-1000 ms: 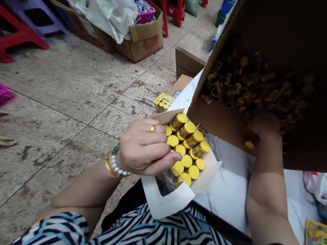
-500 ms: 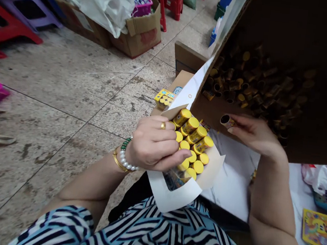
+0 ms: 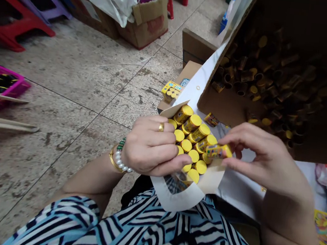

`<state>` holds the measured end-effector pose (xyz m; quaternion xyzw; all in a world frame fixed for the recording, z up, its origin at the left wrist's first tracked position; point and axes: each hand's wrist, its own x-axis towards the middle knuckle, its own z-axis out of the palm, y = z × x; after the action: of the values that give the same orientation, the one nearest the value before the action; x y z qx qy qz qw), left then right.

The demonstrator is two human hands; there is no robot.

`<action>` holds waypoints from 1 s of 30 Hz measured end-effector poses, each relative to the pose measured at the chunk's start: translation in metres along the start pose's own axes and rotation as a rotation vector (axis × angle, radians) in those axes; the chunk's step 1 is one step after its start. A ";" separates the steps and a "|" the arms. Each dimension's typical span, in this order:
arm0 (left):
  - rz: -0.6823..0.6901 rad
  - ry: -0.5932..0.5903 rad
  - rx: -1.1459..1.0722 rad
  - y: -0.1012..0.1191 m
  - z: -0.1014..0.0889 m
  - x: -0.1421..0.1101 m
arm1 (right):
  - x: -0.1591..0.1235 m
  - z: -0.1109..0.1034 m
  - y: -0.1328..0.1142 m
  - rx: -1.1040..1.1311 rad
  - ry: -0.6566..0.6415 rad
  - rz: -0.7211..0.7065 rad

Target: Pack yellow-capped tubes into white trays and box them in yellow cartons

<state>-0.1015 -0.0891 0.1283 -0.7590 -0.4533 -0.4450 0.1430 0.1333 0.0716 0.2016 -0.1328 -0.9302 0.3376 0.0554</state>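
Observation:
A small open carton (image 3: 215, 178) with a white flap and a clear window leans against my striped top. Several yellow-capped cylinders (image 3: 193, 156) stand packed inside it, and a row of similar ones lies tilted across the top. My left hand (image 3: 151, 146) is closed over the carton's left side, its fingertips hidden, thumb across the caps. Between the thumb and fingers of my right hand (image 3: 261, 157) is a small yellow printed cylinder (image 3: 218, 151), held sideways at the carton's right edge, close to the packed ones.
On its side at the right, a large cardboard box (image 3: 206, 100) holds many loose cylinders in shadow. One lone cylinder (image 3: 212, 119) lies near its lip. A yellow package (image 3: 171, 91) is beyond the carton. At left are a pink basket (image 3: 15, 89) and a red stool (image 3: 22, 16).
My right hand has moved from the large box's opening toward me and left to the carton, carrying the cylinder. My left hand keeps its grip. The view has shifted slightly.

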 end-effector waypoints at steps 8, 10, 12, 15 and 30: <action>0.005 0.010 0.019 -0.001 0.000 0.001 | 0.024 0.008 -0.006 -0.371 -0.205 0.084; 0.016 0.019 0.014 -0.001 -0.001 0.000 | 0.036 0.000 0.007 -0.264 -0.206 0.091; 0.022 0.027 0.012 -0.001 -0.002 -0.001 | 0.051 -0.003 0.026 -0.193 -0.098 0.155; 0.024 0.031 0.011 -0.001 -0.002 -0.005 | 0.071 0.008 0.056 -0.280 0.037 0.253; 0.042 -0.051 -0.136 0.004 -0.008 0.008 | 0.069 0.013 0.050 0.406 0.091 0.088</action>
<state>-0.1016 -0.0918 0.1402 -0.7875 -0.4093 -0.4521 0.0888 0.0748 0.1205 0.1600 -0.1744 -0.8330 0.5138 0.1083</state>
